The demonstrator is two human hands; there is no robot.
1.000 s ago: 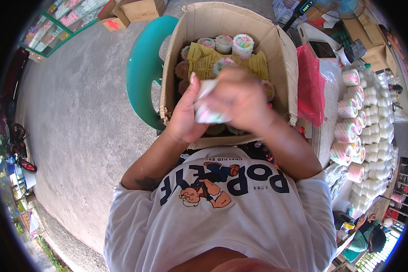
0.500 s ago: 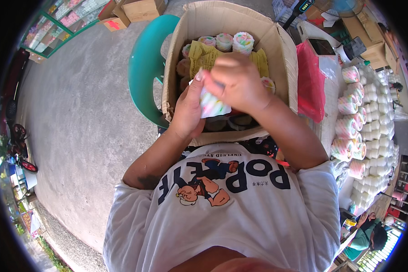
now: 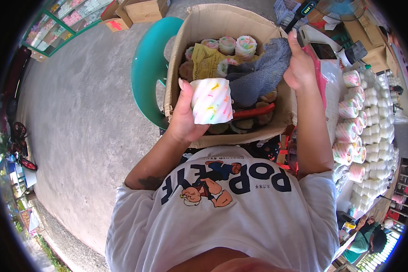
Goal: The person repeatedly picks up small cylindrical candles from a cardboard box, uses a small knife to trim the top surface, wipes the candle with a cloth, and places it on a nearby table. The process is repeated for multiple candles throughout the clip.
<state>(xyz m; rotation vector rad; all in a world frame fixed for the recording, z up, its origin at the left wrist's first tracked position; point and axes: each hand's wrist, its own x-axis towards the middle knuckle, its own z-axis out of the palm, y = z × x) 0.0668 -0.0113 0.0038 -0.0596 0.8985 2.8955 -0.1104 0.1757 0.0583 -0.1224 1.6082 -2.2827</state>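
Your left hand (image 3: 184,115) is wrapped round the side of the speckled cup (image 3: 211,102), above the box (image 3: 231,16); grip lightly. Your right hand (image 3: 301,65) pinches the grey cloth (image 3: 267,75); avoid dragging it across the other cups (image 3: 246,46) beyond.

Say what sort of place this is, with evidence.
Probably a small workshop or packing area: the left hand holds a colourful pot over an open cardboard box, and many white pots are stacked at the right.
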